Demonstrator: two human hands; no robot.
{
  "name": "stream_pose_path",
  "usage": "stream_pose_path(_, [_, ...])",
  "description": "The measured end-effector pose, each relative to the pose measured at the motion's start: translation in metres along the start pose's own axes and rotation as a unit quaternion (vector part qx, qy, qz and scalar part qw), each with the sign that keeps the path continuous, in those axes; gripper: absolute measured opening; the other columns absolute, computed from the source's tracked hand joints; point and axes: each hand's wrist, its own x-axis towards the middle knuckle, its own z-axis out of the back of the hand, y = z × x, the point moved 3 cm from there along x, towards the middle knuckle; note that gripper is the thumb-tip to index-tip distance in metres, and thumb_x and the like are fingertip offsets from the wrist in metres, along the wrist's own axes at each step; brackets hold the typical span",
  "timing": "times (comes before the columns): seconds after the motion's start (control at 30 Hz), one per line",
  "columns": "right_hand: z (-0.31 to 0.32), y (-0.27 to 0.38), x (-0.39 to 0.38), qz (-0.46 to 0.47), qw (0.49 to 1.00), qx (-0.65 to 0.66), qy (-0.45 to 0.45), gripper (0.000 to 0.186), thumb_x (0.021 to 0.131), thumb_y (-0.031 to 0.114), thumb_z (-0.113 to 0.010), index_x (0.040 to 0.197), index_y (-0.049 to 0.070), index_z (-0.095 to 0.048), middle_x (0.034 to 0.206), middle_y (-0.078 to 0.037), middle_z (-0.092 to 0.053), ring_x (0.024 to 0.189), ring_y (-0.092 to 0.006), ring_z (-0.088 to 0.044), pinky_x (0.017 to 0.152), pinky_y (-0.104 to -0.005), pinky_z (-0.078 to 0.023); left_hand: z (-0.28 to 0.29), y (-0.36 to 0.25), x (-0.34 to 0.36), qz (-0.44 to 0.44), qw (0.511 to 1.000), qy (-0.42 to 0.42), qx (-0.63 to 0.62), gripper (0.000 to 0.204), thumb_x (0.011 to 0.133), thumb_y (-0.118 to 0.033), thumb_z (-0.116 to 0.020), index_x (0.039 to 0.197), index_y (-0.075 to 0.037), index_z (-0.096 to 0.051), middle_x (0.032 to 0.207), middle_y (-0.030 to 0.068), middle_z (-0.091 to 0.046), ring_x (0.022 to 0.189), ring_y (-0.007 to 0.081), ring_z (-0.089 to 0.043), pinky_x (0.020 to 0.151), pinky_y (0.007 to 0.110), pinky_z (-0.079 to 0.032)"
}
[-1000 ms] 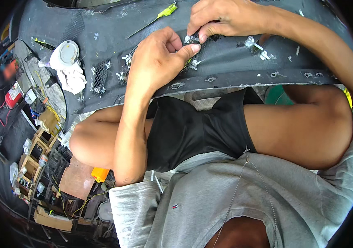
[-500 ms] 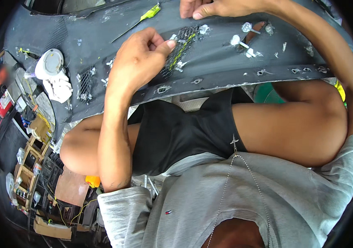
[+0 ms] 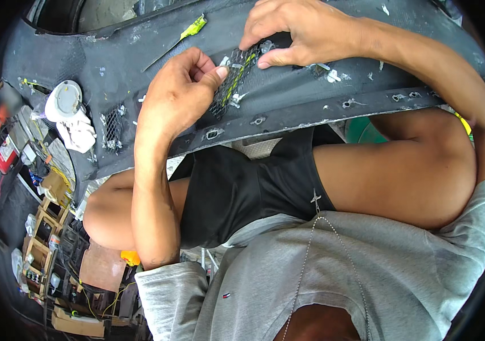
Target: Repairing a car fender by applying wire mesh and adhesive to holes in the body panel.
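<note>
A dark, rough molded panel (image 3: 106, 68) spans the upper view, with a narrow mesh patch (image 3: 232, 91) streaked yellow-green and dotted with white hardened blobs. My left hand (image 3: 177, 94) is curled at the patch's left side, thumb and forefinger pinched beside a small white piece (image 3: 225, 61); what they hold is unclear. Above the patch, my right hand (image 3: 288, 34) is open, thumb and forefinger spread around a translucent lump (image 3: 266, 48). A smaller mesh patch (image 3: 112, 131) lies left of my left hand.
A thin tool tipped yellow-green (image 3: 191, 28) lies on the panel, near a pale lidded tub (image 3: 65, 102) with crumpled white material. At left are wooden crates (image 3: 40, 256), a red object (image 3: 5, 156), cables and clutter. My legs are under the panel's lower edge.
My hands were close together a second ago; my right hand then moved up and is now back down at the patch's top, fingers wider. My left hand has shifted slightly left.
</note>
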Motion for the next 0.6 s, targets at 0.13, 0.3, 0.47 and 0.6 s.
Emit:
stream_pose_path(0.13, [0.003, 0.004, 0.006, 0.021, 0.999, -0.039, -0.028, 0.029, 0.084, 0.019, -0.082, 0.106, 0.0, -0.076, 0.101, -0.016, -0.073, 0.098, -0.0361, -0.07, 0.088, -0.0435, -0.055, 0.0, -0.001, -0.002, 0.001, 1.0, -0.016, 0.01, 0.025, 0.093, -0.023, -0.075, 0.086, -0.001, -0.065, 0.07, 0.0059, -0.061, 0.066, 0.0165, -0.055, 0.064, 0.035, -0.047])
stream_pose_path(0.3, [-0.005, 0.004, 0.016, 0.007, 0.998, -0.062, 0.022, 0.026, 0.085, 0.018, -0.081, 0.104, 0.0, -0.076, 0.097, -0.017, -0.073, 0.095, -0.038, -0.069, 0.085, -0.0447, -0.054, -0.002, 0.001, -0.006, 0.0, 1.0, -0.021, 0.017, 0.026, 0.093, -0.025, -0.074, 0.086, 0.0, -0.065, 0.071, 0.0099, -0.063, 0.066, 0.0196, -0.059, 0.066, 0.037, -0.049])
stream_pose_path(0.47, [-0.008, 0.004, 0.015, -0.026, 0.999, -0.015, 0.016, 0.024, 0.085, 0.014, -0.079, 0.102, -0.002, -0.074, 0.096, -0.019, -0.071, 0.094, -0.0402, -0.068, 0.084, -0.0462, -0.054, -0.005, -0.002, -0.007, -0.03, 0.998, -0.048, 0.038, 0.028, 0.094, -0.027, -0.073, 0.087, -0.001, -0.066, 0.069, 0.0105, -0.063, 0.066, 0.0209, -0.06, 0.065, 0.038, -0.049])
stream_pose_path(0.6, [-0.008, 0.003, 0.014, -0.025, 1.0, -0.002, 0.011, 0.022, 0.085, 0.011, -0.078, 0.101, -0.003, -0.073, 0.094, -0.02, -0.07, 0.094, -0.0405, -0.067, 0.084, -0.0462, -0.054, -0.002, 0.011, 0.005, -0.038, 0.999, -0.019, -0.003, 0.031, 0.094, -0.03, -0.074, 0.087, -0.001, -0.067, 0.066, 0.0081, -0.06, 0.064, 0.0181, -0.058, 0.063, 0.037, -0.048])
